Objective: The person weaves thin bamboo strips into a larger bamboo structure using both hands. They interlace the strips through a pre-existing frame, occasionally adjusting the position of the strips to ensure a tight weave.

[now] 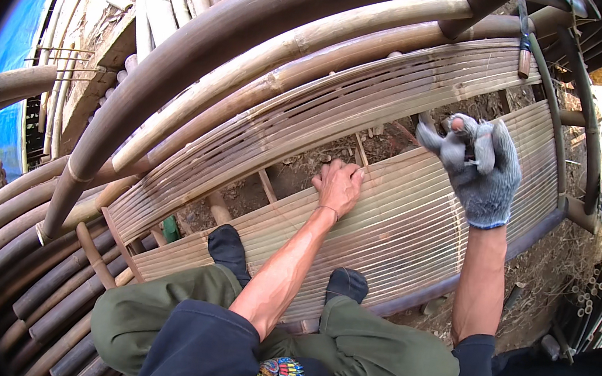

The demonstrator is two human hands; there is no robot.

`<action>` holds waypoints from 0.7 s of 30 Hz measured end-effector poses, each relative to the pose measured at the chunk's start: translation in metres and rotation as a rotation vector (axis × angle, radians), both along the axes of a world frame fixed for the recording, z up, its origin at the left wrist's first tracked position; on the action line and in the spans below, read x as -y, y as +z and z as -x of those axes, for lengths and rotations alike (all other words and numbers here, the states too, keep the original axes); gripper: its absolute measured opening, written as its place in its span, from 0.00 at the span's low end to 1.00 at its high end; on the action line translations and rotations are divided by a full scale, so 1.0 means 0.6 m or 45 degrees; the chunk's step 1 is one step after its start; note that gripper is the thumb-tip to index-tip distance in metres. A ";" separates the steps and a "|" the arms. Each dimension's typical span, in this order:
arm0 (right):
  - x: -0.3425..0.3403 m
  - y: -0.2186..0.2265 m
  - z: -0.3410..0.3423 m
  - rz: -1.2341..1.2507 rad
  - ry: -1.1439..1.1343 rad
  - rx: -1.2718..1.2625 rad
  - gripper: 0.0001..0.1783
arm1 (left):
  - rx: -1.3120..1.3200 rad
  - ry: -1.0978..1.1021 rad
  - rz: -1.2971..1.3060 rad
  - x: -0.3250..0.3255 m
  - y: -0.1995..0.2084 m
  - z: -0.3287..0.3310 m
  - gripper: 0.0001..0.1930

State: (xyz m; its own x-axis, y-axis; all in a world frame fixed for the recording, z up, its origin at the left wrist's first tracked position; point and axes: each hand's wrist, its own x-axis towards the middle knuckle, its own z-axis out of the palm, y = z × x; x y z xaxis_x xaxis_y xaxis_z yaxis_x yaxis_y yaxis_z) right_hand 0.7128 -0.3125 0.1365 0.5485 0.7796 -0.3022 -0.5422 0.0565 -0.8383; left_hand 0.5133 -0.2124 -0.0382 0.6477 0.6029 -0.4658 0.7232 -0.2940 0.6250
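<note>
Your bare left hand (340,185) presses flat, fingers spread, pinning the bamboo slat panel (400,229) at its edge, while your gloved right hand (483,170) hovers clenched, contents unclear.

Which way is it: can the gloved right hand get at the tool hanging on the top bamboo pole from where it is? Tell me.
Probably yes. The right hand is raised, with only open air and the slatted bamboo panel between it and the hanging tool. Nothing blocks it, though it looks like a full stretch upward.

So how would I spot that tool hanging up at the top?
Start at the slatted bamboo panel under the person's feet and follow it to the far right corner. A small tool hangs on the poles there: dark metal with a reddish-brown handle, unlike the pale bamboo around it.
</note>
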 end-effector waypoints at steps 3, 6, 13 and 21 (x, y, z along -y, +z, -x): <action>-0.001 -0.025 -0.018 1.216 0.661 1.026 0.25 | 0.013 0.024 0.021 -0.002 0.003 -0.001 0.14; 0.066 -0.108 0.081 1.216 1.516 1.423 0.16 | 0.027 0.048 -0.038 -0.010 -0.005 0.015 0.13; 0.132 -0.176 0.178 0.445 0.986 1.696 0.06 | 0.103 0.067 -0.066 -0.003 -0.012 0.007 0.13; 0.258 -0.238 0.164 0.861 0.665 1.737 0.09 | 0.042 0.044 0.029 -0.001 -0.029 0.004 0.14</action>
